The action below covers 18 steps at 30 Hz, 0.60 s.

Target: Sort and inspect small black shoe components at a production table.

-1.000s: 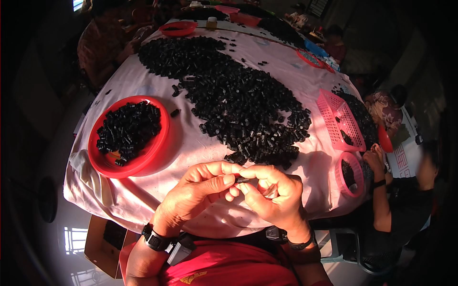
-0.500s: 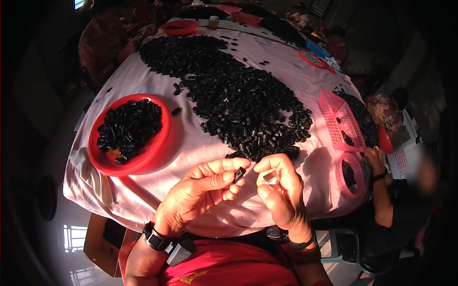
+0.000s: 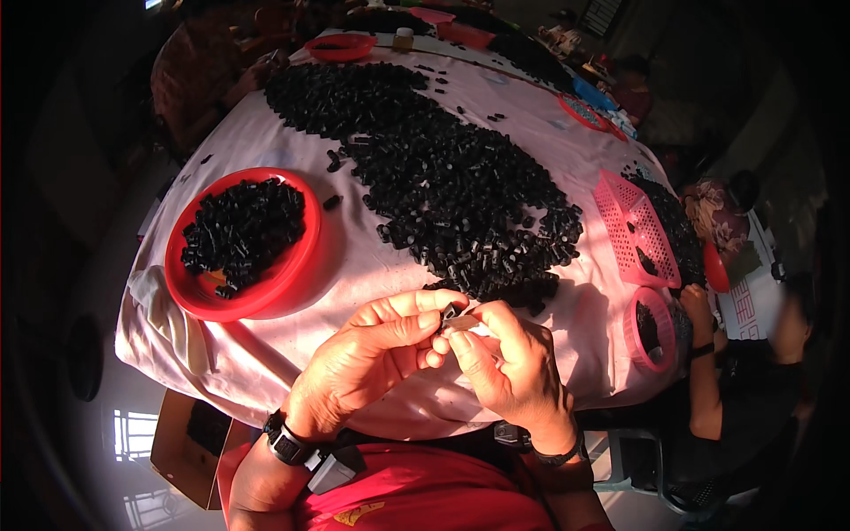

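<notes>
Pinched between thumb and fingers, a small black plastic part (image 3: 450, 312) is in my left hand (image 3: 376, 341). My right hand (image 3: 518, 367) grips a small flat pale piece (image 3: 469, 327), whose kind I cannot make out. The piece is up against the black part or very near it; fingertips hide the exact contact. Just beyond both hands lies a large pile of similar black plastic parts (image 3: 460, 195) on the pink cloth (image 3: 354, 274). To the left, a red basin (image 3: 316, 221) holds many more of these parts.
On the right stand a pink perforated basket (image 3: 633, 221) and a round pink basket (image 3: 660, 358). A co-worker's arm (image 3: 704, 372) reaches in there. Another red basin (image 3: 341, 49) is at the far end. A cardboard box (image 3: 177, 451) sits below the table's left edge.
My right hand has moved left, bringing the pale piece to the black part. My left hand stays nearly in place, still holding the part.
</notes>
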Available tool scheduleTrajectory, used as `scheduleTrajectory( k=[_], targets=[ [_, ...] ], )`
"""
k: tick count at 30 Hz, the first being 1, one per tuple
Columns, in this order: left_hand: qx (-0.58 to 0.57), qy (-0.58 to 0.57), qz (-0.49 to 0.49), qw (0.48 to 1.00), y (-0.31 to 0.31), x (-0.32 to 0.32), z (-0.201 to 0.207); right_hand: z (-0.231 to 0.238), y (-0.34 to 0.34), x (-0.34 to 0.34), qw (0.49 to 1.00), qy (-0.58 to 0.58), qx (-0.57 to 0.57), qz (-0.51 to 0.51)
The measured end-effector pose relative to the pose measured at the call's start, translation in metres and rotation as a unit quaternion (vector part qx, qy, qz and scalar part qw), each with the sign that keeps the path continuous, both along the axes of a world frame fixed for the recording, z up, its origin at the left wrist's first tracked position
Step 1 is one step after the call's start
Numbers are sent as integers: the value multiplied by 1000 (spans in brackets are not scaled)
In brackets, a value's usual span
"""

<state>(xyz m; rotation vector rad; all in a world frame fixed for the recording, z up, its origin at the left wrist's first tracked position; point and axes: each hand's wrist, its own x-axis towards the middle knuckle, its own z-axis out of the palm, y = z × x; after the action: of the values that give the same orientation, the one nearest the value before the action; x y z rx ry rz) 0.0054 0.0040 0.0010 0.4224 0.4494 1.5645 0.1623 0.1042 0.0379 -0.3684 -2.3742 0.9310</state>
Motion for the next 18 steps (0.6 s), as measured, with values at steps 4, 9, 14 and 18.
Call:
scheduleTrajectory(
  k=[4, 9, 14, 18],
  targets=[
    [15, 32, 8, 999, 0, -2, -3, -4, 3, -3, 999, 8, 35, -5],
    [-11, 39, 5, 999, 0, -4, -3, -4, 7, -3, 995, -41, 83, -24],
    [-31, 7, -1, 999, 2, -2, -8, -7, 8, -3, 998, -28, 53, -23],
    [-38, -1, -5, 999, 2, -1, -10, -11, 9, -3, 999, -3, 38, -33]
  ],
)
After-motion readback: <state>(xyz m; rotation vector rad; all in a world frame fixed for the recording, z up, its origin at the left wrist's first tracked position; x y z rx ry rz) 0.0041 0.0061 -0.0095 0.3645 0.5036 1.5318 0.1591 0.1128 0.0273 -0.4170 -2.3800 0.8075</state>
